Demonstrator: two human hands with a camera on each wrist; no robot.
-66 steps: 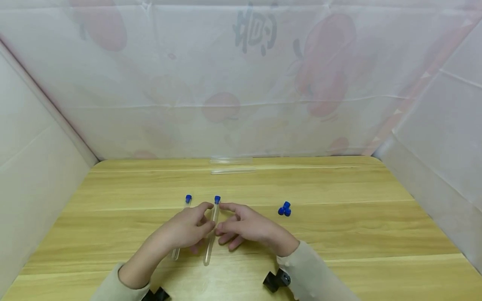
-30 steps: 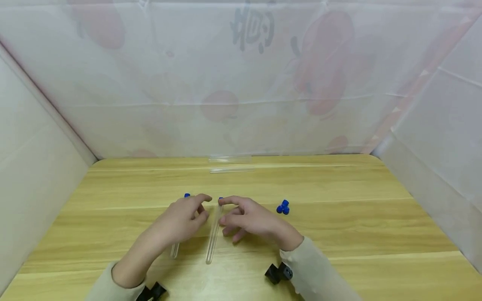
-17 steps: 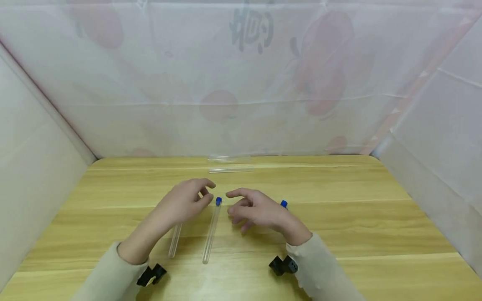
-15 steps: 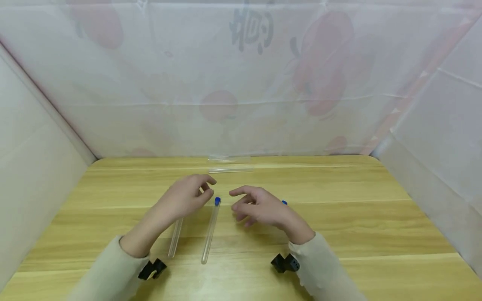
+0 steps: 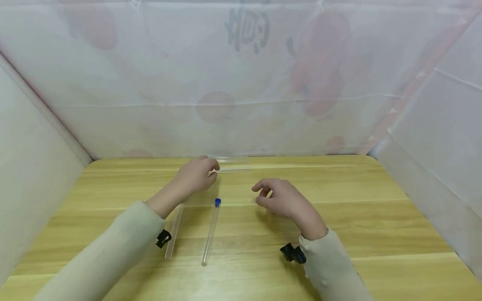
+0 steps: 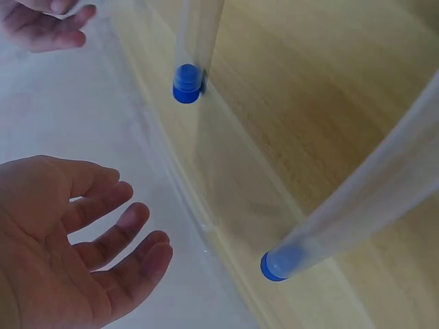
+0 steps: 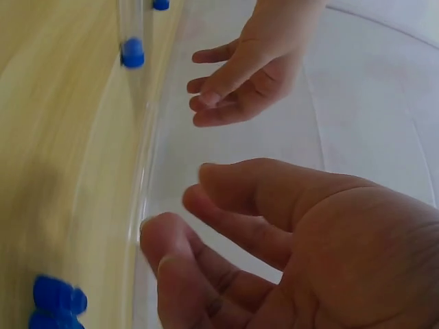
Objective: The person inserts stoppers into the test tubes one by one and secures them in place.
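Head view, entry one: uncapped clear test tube (image 5: 233, 170), lying flat near the table's far edge, long axis running left to right across my line of sight. My left hand (image 5: 193, 175) sits at its left end, fingers relaxed and spread as the left wrist view shows (image 6: 75, 233), grasping nothing; whether a fingertip touches the glass I cannot tell. That hand is much the nearer; the tube extends rightward from it.

Entry two: a second uncapped tube (image 5: 229, 159), parallel, just beyond the first, against the curtain's foot.

Entry three: capped test tube (image 5: 210, 232), nearer me than the first tube, long axis front to back, blue cap (image 5: 217, 202) at the far end. Smooth transparent wall, round closed bottom, cylindrical plastic-looking cap.

Entry four: another capped tube (image 5: 173, 234), left of entry three, roughly parallel, its far end hidden under my left forearm.

Entry five: my right hand (image 5: 282, 198), right of the first tube and nearer me, hovering with fingers loosely curled, holding nothing. Loose blue caps (image 7: 56, 301) lie below it, seen only in the right wrist view.

Entry six: table (image 5: 376, 217), pale wood grain, matte; white translucent curtain (image 5: 339, 104) with faded red print behind.
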